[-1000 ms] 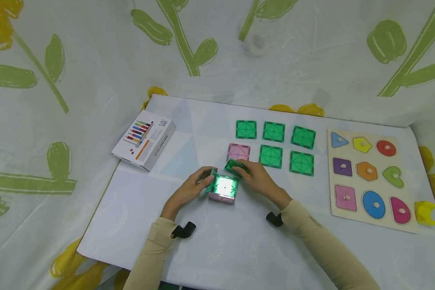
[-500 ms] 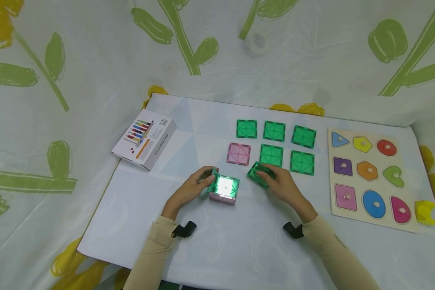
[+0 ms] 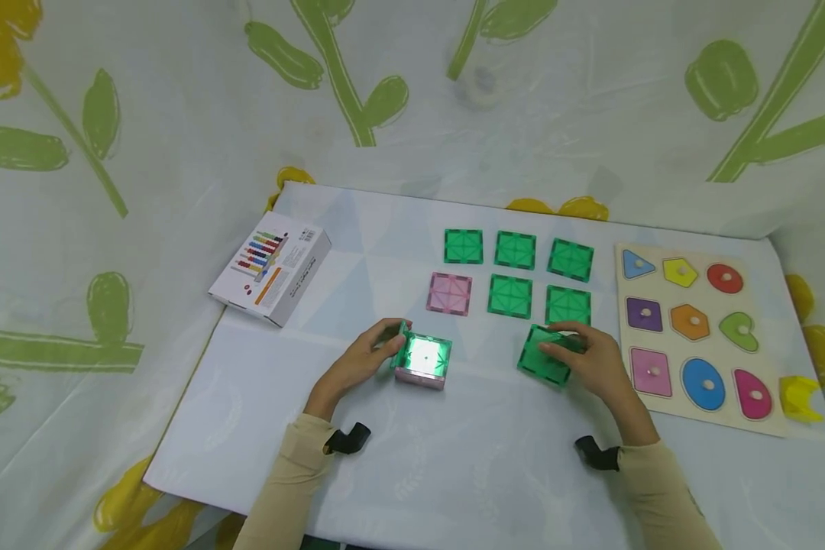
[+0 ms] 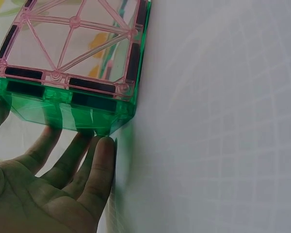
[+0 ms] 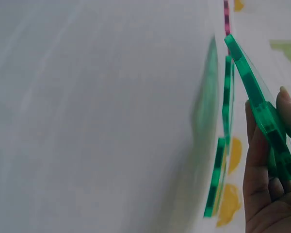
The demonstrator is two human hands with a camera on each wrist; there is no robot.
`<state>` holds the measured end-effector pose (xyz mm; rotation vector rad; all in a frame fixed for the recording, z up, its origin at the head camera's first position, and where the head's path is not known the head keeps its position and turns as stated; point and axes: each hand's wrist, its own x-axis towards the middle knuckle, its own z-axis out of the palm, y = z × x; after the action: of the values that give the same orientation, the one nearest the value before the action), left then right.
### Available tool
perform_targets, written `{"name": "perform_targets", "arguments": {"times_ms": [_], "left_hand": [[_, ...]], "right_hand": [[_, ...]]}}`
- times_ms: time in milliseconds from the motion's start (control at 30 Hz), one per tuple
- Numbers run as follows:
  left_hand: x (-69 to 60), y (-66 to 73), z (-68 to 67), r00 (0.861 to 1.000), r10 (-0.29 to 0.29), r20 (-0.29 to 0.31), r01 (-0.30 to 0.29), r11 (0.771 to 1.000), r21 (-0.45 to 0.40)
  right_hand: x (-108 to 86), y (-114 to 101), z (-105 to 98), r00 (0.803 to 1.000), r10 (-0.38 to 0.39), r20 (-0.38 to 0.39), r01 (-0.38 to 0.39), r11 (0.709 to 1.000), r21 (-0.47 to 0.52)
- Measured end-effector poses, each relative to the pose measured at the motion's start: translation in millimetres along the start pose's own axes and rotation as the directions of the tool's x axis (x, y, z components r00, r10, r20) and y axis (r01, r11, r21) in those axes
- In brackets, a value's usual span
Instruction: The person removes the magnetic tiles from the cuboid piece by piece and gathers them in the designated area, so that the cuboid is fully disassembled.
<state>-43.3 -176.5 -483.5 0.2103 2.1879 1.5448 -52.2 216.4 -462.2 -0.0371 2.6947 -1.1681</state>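
A small box of magnetic tiles [image 3: 426, 355] stands on the table, with a brightly lit green top and a pink near side. Against its green left wall, my left hand [image 3: 360, 359] holds the box with thumb and fingertips. The left wrist view shows the pink face [image 4: 94, 26] above the green wall [image 4: 63, 111], with fingers [image 4: 99, 170] at its edges. To the right, my right hand [image 3: 600, 365] pinches a green square magnetic tile [image 3: 538, 365], held tilted above the table. In the right wrist view this tile [image 5: 252, 87] appears edge-on between thumb and fingers.
Behind the hands lie several flat green tiles [image 3: 516, 250] and one pink tile [image 3: 449, 294]. A white box [image 3: 268, 267] sits at the far left. On the right lies a wooden knob puzzle [image 3: 718, 305], with a yellow piece [image 3: 800, 399] beside it.
My right hand has carried its green tile rightward, away from the box, and tilted it so its face shows. My left hand has stayed at the box.
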Motion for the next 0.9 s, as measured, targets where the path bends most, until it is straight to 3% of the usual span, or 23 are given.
{"name": "perform_targets", "arguments": {"times_ms": [133,300,900], "left_hand": [[-0.7,-1.4,-0.3,1.000,-0.002,0.003,0.002,1.000,-0.004],[-0.7,-1.4,-0.5,1.000,0.004,0.000,-0.004,1.000,0.000],[-0.1,-2.8,1.3,1.000,-0.002,0.001,0.002,1.000,-0.018]], "right_hand": [[-4.7,13.4,-6.5,0.998,0.031,-0.051,-0.033,0.999,-0.039],[-8.0,23.0,-14.0,0.997,0.074,-0.038,-0.076,0.994,-0.077],[-0.8,26.0,-16.0,0.993,0.120,-0.017,-0.121,0.988,-0.098]]}}
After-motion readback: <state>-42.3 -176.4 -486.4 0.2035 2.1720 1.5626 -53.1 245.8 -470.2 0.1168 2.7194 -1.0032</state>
